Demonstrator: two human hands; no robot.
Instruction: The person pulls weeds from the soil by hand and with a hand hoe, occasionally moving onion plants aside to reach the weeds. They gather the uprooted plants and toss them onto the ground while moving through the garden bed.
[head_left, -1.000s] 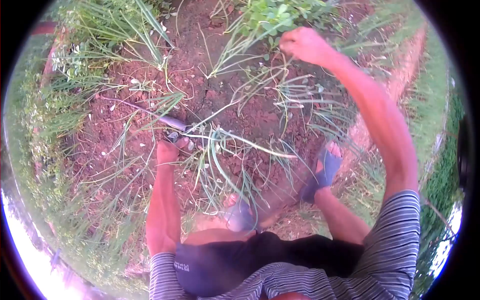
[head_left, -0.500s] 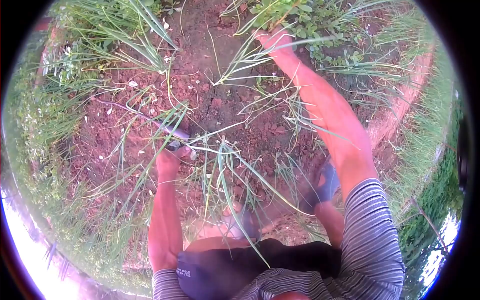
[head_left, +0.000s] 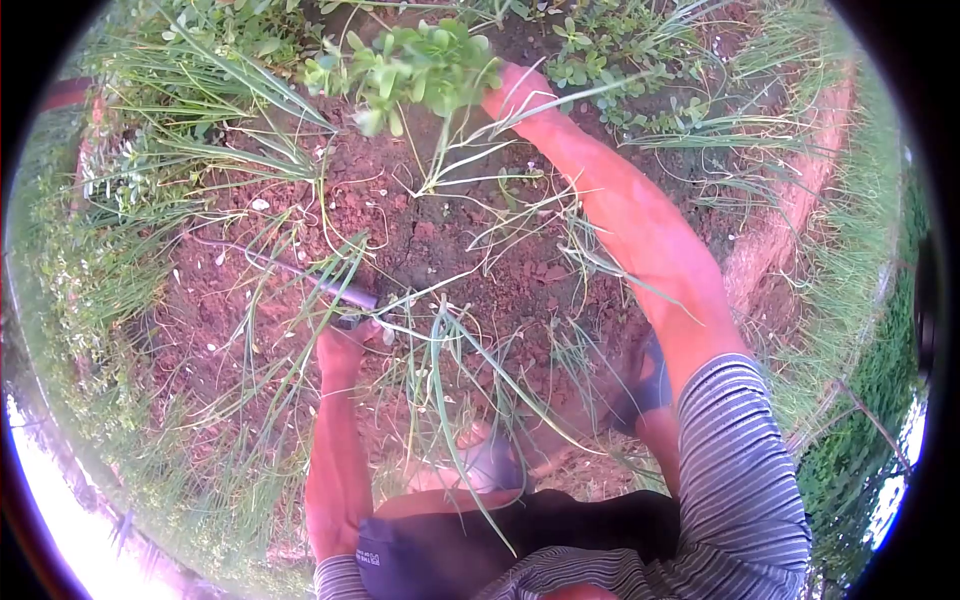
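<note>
My right hand [head_left: 520, 95] is closed around a leafy green weed [head_left: 432, 68] at the top of the view; the leaves hang out to its left, slightly blurred. Lower left, my left hand [head_left: 343, 347] grips a sickle [head_left: 345, 293], whose thin curved blade points up and left just above the soil. Its handle is mostly covered by my fingers. Between the hands, a thin-leaved onion plant [head_left: 430, 188] stands in the soil. Another onion plant [head_left: 440, 330], with long drooping leaves, is right of my left hand.
Reddish-brown soil [head_left: 410, 245] lies between the plants. More onion leaves [head_left: 250, 80] and low weeds spread at upper left, with broad-leaved weeds [head_left: 585, 60] at upper right. An earth ridge [head_left: 790, 210] runs along the right. My foot [head_left: 640, 390] is at lower right.
My right hand has moved left, and the weed in it has swung left over the soil. My left hand stays low with the sickle, nearly unmoved.
</note>
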